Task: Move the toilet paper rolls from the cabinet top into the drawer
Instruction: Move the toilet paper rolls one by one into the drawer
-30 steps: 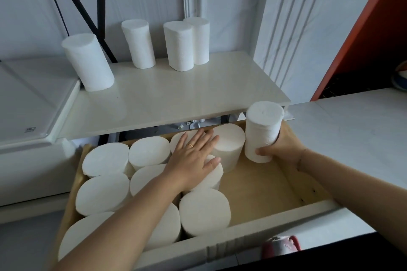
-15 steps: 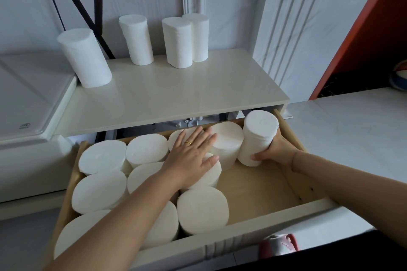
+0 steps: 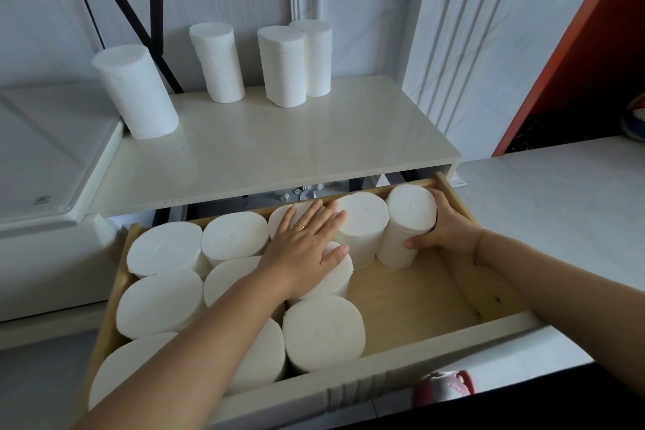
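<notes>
One cabinet top (image 3: 296,147) carries four standing rolls (image 3: 282,66): two touch at the back right, one stands just left of them, and one stands apart at the left edge. Below it, one open drawer (image 3: 419,297) holds eleven rolls on end. Ten packed rolls (image 3: 323,332) fill it from the left in three rows. The eleventh roll (image 3: 406,227) stands in the back right corner, slightly tilted, base on the drawer floor, against its neighbour. There are two hands. The left hand (image 3: 303,248) lies flat, fingers spread over roll tops, with one ring (image 3: 299,226). The right hand (image 3: 446,230) curls round the eleventh roll's right side. A second ago that roll hung above the drawer's right rim; it has since come down inside. The left hand has stayed put.
</notes>
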Tool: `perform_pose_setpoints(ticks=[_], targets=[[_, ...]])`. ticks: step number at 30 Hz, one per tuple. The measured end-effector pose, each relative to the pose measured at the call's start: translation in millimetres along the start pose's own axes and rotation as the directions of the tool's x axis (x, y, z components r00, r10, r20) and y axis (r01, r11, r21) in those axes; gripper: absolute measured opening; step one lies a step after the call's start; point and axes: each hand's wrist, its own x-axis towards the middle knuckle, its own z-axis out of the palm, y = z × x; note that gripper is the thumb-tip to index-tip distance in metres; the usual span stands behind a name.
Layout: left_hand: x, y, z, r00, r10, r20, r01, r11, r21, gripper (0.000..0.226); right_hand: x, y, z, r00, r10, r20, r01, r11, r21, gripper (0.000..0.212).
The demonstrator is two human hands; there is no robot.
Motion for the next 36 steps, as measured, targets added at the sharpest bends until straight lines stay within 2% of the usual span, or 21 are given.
perform_pose_setpoints(ticks=[3,6,8,11,13,16,20,25,31,36], targets=[[0,-1,0,1.0,0.0,0.002,0.0,1.0,-0.004,0.06,-1,-6,-2,0.998,0.003,0.059,-0.007,0.998,0.066,0.105],[0,0,0,1.0,0.001,0.003,-0.001,1.0,-0.005,0.06,-1,-15,-8,0.989,-0.024,0.147,-0.015,0.965,0.26,0.098],[0,0,0,1.0,0.003,0.006,-0.003,1.0,-0.008,0.06,1,-22,-10,0.99,-0.026,0.135,-0.018,0.948,0.316,0.088],[0,-1,0,1.0,0.003,0.009,-0.003,1.0,-0.009,0.06,9,-30,-5,0.996,0.051,-0.078,-0.036,0.981,0.19,0.052],[0,-1,0,1.0,0.002,0.01,-0.002,1.0,-0.005,0.06,16,-32,-4,0.985,0.054,-0.167,-0.054,0.999,0.009,0.043],[0,-1,0,1.0,0.002,0.007,-0.002,1.0,-0.006,0.06,18,-33,-8,0.986,0.141,-0.085,-0.151,0.981,-0.121,0.048],[0,-1,0,1.0,0.002,0.004,-0.002,1.0,0.005,0.06,3,-37,-13,0.953,0.294,0.067,-0.293,0.956,-0.017,0.051],[1,-1,1,1.0,0.001,0.006,-0.001,1.0,0.006,0.06,-21,-43,-11,0.897,0.41,0.167,-0.414,0.91,-0.011,0.041],[0,-1,1,1.0,0.003,0.004,-0.003,1.0,0.004,0.06,-38,-53,7,0.859,0.377,0.347,-0.405,0.914,0.009,0.044],[1,-2,2,1.0,0.002,0.004,-0.002,1.0,0.001,0.064,-46,-59,20,0.873,0.353,0.337,-0.394,0.917,0.06,0.038]])
